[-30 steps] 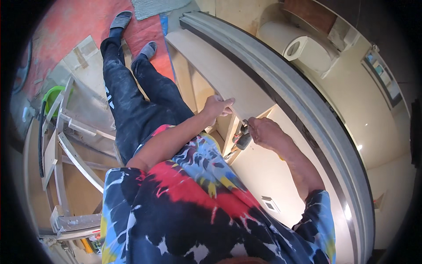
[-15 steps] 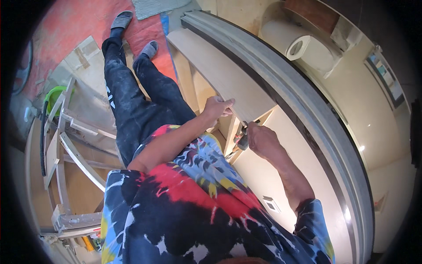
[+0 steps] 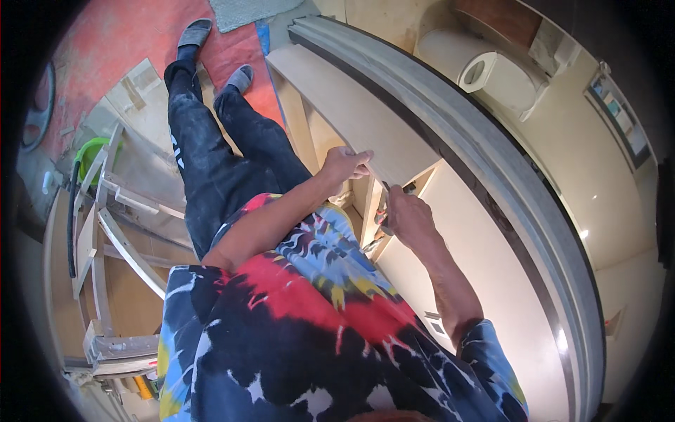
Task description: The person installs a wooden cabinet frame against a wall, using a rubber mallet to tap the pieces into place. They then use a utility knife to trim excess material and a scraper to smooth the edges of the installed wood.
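Note:
A pale wooden board [image 3: 355,109] forms the top of a long open cabinet beside my legs. At its near edge my left hand [image 3: 343,165] is closed, thumb and fingers pinching the rim. My right hand [image 3: 413,216] is wrapped round a dark, narrow hand tool [image 3: 386,187], its tip at the board's corner; the grip hides most of it, so I cannot tell its exact kind. Just below that hand, several dark and red items [image 3: 380,214], partly hidden, show in the open compartment.
A thick grey ledge [image 3: 450,112] curves along the right, with a white cylindrical fixture [image 3: 485,74] beyond it. Wooden frame pieces [image 3: 126,246] and a green bucket [image 3: 88,155] stand at left. Red sheeting [image 3: 133,42] covers the floor at the far left.
My right hand has shifted slightly left and nearer to my left hand, its forearm swinging inward. The tool's narrow tip now shows at the board's edge. My left hand has barely moved.

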The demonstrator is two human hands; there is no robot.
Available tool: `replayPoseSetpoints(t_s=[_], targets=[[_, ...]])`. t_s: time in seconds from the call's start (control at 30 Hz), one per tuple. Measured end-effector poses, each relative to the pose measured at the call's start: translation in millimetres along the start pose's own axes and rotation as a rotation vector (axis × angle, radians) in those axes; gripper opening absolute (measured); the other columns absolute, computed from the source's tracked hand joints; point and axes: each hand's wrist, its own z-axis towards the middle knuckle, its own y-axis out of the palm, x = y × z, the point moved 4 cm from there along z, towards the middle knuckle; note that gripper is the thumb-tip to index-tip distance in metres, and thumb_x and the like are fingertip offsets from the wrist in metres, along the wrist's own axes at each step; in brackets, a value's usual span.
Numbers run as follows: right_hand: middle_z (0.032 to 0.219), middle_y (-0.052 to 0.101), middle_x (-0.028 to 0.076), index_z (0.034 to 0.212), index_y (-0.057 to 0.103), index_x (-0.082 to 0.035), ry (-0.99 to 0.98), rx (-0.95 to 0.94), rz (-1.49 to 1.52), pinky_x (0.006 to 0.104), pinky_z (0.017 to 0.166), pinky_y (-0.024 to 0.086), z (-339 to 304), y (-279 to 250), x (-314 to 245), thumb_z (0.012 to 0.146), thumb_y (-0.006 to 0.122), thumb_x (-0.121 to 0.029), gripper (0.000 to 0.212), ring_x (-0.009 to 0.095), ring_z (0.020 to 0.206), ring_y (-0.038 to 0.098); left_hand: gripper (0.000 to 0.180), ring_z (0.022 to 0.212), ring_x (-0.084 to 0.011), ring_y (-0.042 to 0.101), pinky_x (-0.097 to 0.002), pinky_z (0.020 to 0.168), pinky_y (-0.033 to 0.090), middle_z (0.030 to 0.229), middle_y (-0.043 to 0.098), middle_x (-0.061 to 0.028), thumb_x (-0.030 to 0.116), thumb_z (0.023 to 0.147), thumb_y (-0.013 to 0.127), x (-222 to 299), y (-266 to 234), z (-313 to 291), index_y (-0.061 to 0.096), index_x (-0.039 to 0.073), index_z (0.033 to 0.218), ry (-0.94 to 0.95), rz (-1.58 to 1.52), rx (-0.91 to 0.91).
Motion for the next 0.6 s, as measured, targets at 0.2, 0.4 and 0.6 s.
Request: replayPoseSetpoints(t_s=[0.2,0.4,0.6], targets=[[0.079,0.066,0.023,0.094,0.052,-0.003,0.085,0.109,0.082,0.0524,0.070,0.051,-17.1,-16.4,-7.1,0.101,0.047,-0.021,0.020,0.043,0.076,0.066,0.034,0.077,-0.0193,0.070,-0.0320,0.073,0.057,0.092,0.071,-0.0126,0.031,0.091,0.073,3.1,-11.8,9.7,0.066,-0.002,0.092,-0.012,0.014,-0.005],[0.079,0.066,0.022,0.094,0.050,-0.003,0.018,0.149,0.191,0.0504,0.069,0.052,-31.0,-26.8,-1.5,0.100,0.048,-0.019,0.017,0.043,0.076,0.066,0.038,0.078,-0.0192,0.070,-0.0319,0.073,0.057,0.093,0.069,-0.0123,0.033,0.090,0.075,6.2,-15.1,8.7,0.064,-0.003,0.094,-0.018,0.038,0.003],[0.075,0.063,0.021,0.096,0.051,-0.004,-0.005,0.148,0.123,0.0515,0.064,0.050,-15.1,1.2,3.5,0.098,0.053,-0.017,0.013,0.043,0.073,0.065,0.040,0.079,-0.0189,0.069,-0.0308,0.074,0.056,0.095,0.070,-0.0123,0.034,0.090,0.075,5.1,-17.4,10.2,0.065,-0.004,0.098,0.024,-0.013,-0.045]])
